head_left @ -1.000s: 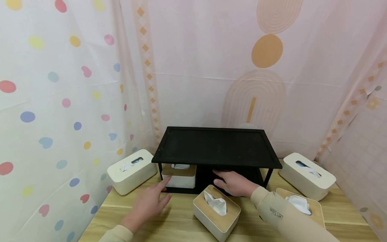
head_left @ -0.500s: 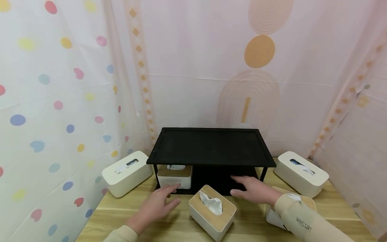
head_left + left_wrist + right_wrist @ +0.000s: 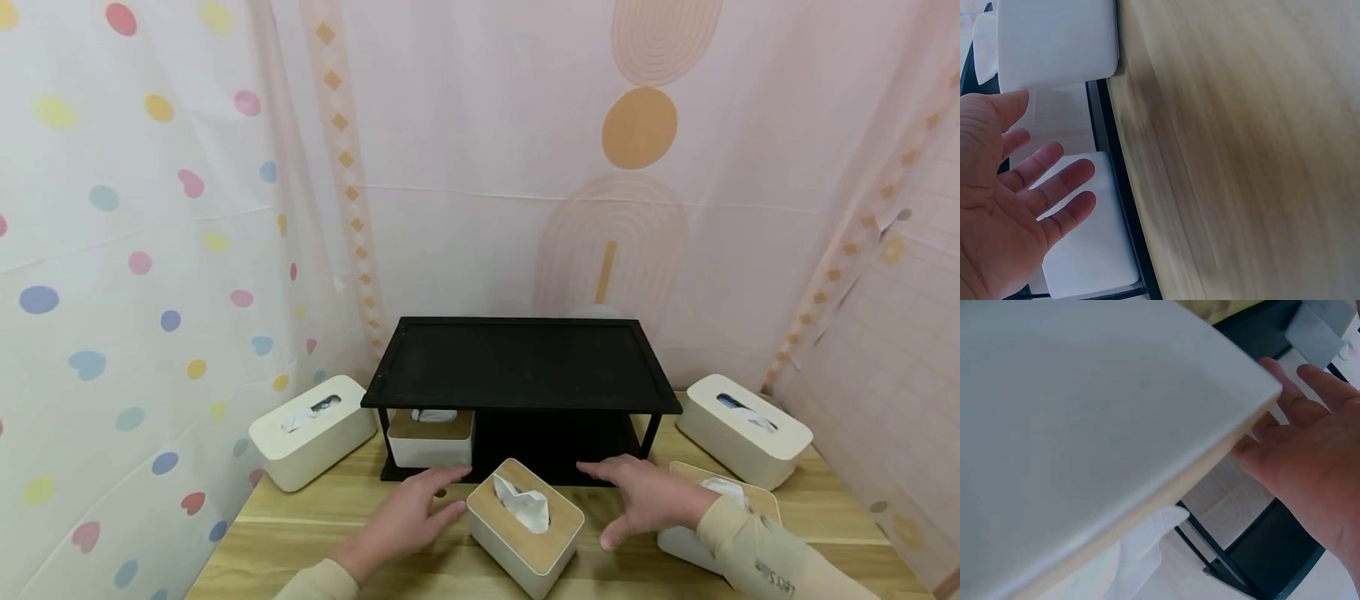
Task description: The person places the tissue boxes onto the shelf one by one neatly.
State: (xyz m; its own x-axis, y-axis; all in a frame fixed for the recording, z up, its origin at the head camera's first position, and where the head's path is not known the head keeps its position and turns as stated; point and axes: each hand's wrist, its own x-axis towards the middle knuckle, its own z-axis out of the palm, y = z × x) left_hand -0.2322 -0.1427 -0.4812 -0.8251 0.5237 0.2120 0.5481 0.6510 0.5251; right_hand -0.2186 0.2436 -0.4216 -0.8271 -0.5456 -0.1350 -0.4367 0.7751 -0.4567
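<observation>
A tissue box with a wooden lid stands skewed at the front middle of the table, a white tissue poking out. My left hand is at its left side, thumb and fingers spread towards it. In the left wrist view, the left thumb overlaps the lower edge of this white box. To the box's right is my right hand, fingers extended and thumb apart, in front of the shelf. A white box side with a wooden lid edge fills much of the right wrist view, its corner against the right fingers.
Behind stands a low black shelf, with a wood-lidded tissue box in its left end. Long cream tissue boxes flank it at left and right. Another wood-lidded box is partly hidden by the right arm.
My left hand has moved right, from in front of the shelved box to the middle box. My right hand has drawn back out of the shelf and spread its thumb. The view has shifted slightly right.
</observation>
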